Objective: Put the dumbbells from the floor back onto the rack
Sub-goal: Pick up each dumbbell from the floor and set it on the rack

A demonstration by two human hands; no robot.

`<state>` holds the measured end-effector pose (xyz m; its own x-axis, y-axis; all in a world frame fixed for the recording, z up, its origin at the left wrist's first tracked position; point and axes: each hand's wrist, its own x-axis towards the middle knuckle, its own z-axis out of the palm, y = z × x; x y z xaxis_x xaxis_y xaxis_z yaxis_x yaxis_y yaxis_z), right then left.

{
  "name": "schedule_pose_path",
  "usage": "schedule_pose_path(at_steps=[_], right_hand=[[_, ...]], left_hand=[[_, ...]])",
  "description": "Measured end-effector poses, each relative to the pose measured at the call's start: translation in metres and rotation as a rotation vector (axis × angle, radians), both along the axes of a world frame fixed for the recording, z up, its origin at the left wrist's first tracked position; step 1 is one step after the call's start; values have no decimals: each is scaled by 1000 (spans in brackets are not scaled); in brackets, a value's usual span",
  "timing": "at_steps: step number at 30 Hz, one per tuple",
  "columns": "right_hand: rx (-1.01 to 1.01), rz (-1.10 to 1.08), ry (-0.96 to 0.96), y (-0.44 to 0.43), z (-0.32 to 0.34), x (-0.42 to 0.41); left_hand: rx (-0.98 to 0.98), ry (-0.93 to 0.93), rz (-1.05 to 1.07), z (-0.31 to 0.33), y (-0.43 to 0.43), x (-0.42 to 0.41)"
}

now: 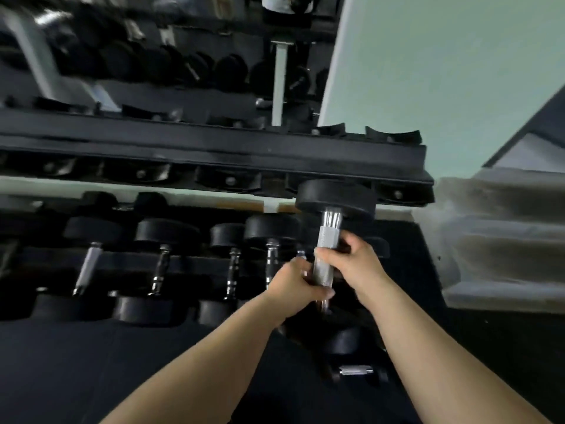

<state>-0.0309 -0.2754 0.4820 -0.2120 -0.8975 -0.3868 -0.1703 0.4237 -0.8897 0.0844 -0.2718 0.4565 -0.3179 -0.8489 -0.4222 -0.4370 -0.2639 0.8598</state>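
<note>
Nearest the camera, a small black dumbbell with a short silver handle (pixel 356 370) lies on the dark rubber floor (pixel 91 362) between the two bare forearms. Above it, both hands grip the knurled silver handle of a large black round-headed dumbbell (pixel 334 198), held nearly upright. The left hand (pixel 295 286) wraps the lower part of the handle, fingers curled tight around it; the right hand (pixel 356 261) closes on the handle just above, fingers pressed around the metal. The dumbbell's upper head sits just in front of the right end of the black steel rack's upper shelf (pixel 214 148), whose curved cradles there look unfilled. On the lower shelf (pixel 189 261), left of the hands, a row of black dumbbells with chrome handles (pixel 162 264) rests in its saddles. Farther back a mirror (pixel 153 56) reflects more weights, beside a pale green wall (pixel 443 71).
</note>
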Motion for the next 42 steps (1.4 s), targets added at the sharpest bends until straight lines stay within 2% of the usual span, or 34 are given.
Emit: schedule_pose_path(at_steps=[7, 12, 20, 27, 34, 42], right_hand=[[-10, 224, -87, -67, -3, 183], [0, 377, -66, -102, -16, 286], [56, 545, -93, -179, -34, 440], [40, 694, -118, -243, -16, 580], [19, 735, -68, -287, -1, 714], [7, 565, -48, -352, -5, 924]], left_hand=[[51, 93, 294, 4, -38, 177], [79, 73, 467, -8, -56, 273], [113, 59, 623, -21, -117, 419], [95, 57, 744, -8, -168, 553], [71, 124, 733, -2, -212, 690], [66, 132, 637, -7, -291, 902]])
